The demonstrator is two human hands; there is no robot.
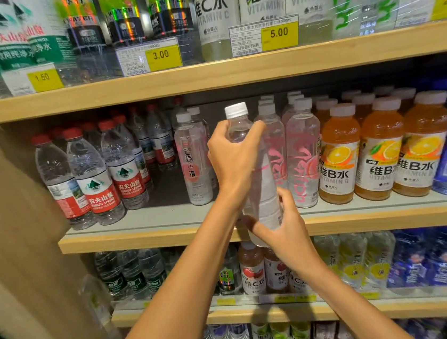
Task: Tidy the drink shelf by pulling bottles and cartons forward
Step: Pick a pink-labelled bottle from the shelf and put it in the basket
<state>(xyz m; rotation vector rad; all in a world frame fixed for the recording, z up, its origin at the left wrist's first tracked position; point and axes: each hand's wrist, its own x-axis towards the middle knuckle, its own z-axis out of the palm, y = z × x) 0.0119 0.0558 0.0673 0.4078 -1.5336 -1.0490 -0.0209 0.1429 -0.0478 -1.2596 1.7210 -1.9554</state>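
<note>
At the centre of the frame we see the light wooden-edged middle shelf [168, 235]. Red-capped clear water bottles [92, 178] stand at its left and orange vitamin drink bottles [338, 156] at its right. The clear plastic bottle with a white cap [262, 198] is nearly upright in front of the shelf's front edge. Our left hand [236, 159] grasps its shoulder, and our right hand [285, 232] curls round its base.
</note>
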